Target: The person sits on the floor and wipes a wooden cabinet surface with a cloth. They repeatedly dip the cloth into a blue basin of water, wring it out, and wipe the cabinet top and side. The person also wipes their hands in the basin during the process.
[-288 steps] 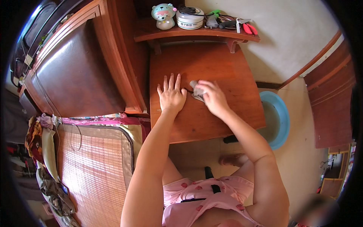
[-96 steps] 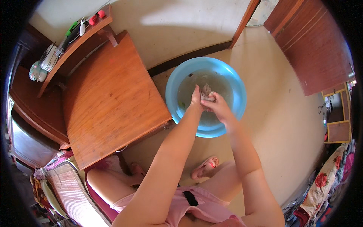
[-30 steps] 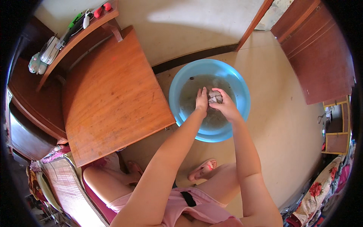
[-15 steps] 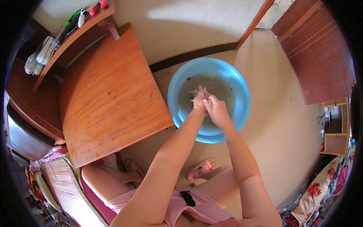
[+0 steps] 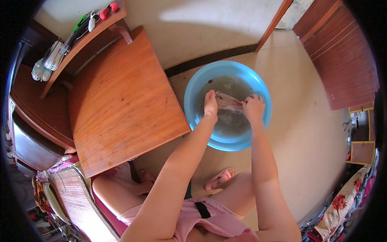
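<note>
Over a light-blue basin [image 5: 227,144] of cloudy grey water [image 5: 227,127], a thin, see-through, pale brownish cloth [image 5: 229,103] is stretched between my two hands. My left hand [image 5: 210,105] is closed on the cloth's left end. The other end is pinched in the bent fingers of my right hand [image 5: 254,109], near the basin's right side. Its exact kind does not show. A small dark object [image 5: 210,81] floats at the water's upper left.
A wooden desk [image 5: 129,109] with a raised shelf [image 5: 84,44] stands left of the basin. The tiled floor [image 5: 298,133] runs to the right, toward a reddish-brown door [image 5: 338,60]. My sandalled foot [image 5: 219,179] rests below the basin. Flowered fabric [image 5: 340,201] lies at lower right.
My hands were together over the water with the cloth bunched between them. Now they are apart, the right one further right, and the cloth is spread between them. The view has shifted slightly.
</note>
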Available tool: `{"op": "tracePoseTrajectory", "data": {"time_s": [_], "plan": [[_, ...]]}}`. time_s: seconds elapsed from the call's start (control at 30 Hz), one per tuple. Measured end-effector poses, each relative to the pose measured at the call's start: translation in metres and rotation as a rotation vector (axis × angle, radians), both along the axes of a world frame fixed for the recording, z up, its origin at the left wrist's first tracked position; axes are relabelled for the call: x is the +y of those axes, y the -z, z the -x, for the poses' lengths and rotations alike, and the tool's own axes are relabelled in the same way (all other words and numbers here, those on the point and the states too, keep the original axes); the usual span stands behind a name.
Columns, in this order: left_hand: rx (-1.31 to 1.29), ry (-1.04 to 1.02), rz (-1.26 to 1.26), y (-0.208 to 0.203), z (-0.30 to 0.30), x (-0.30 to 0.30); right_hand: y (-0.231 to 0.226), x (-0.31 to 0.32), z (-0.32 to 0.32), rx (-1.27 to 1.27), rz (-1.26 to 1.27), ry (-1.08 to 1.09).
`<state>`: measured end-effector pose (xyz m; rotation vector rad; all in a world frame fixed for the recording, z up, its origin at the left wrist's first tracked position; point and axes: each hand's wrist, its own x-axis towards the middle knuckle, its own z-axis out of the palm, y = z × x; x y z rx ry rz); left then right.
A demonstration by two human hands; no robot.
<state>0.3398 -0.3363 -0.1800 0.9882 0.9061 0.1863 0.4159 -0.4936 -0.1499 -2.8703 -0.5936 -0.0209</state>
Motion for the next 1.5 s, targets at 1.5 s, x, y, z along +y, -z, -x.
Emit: {"op": "tracePoseTrajectory", "data": {"time_s": [1.5], "plan": [[-0.474, -0.165, 0.759, 0.007, -0.019, -0.039, -0.054, 0.042, 0.05, 0.187, -0.447, -0.244]]}}
